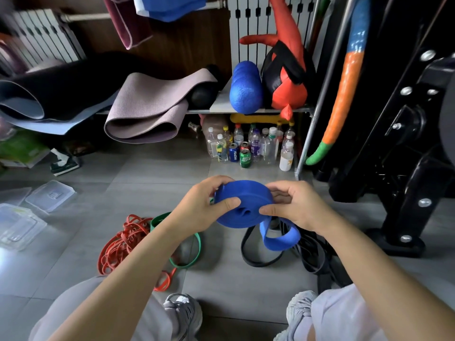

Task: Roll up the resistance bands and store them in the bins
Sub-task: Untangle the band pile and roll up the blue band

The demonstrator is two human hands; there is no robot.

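A wide blue resistance band [242, 204] is wound into a thick coil held above the floor, with a loose loop hanging below it on the right. My left hand [204, 205] grips the coil's left side, thumb on its face. My right hand [295, 205] pinches the coil's right side. On the grey tiled floor lie a tangle of thin red bands [120, 242], a green band [189, 254] and black bands [310, 252]. Clear plastic bins [18, 223] and a clear lid [50, 195] sit at the far left.
A low shelf ahead carries rolled yoga mats [145, 112], a blue foam roller [246, 88] and a red punching toy. Bottles and cans [248, 146] stand beneath it. A black machine frame [398, 168] fills the right side. My knees and shoes are at the bottom.
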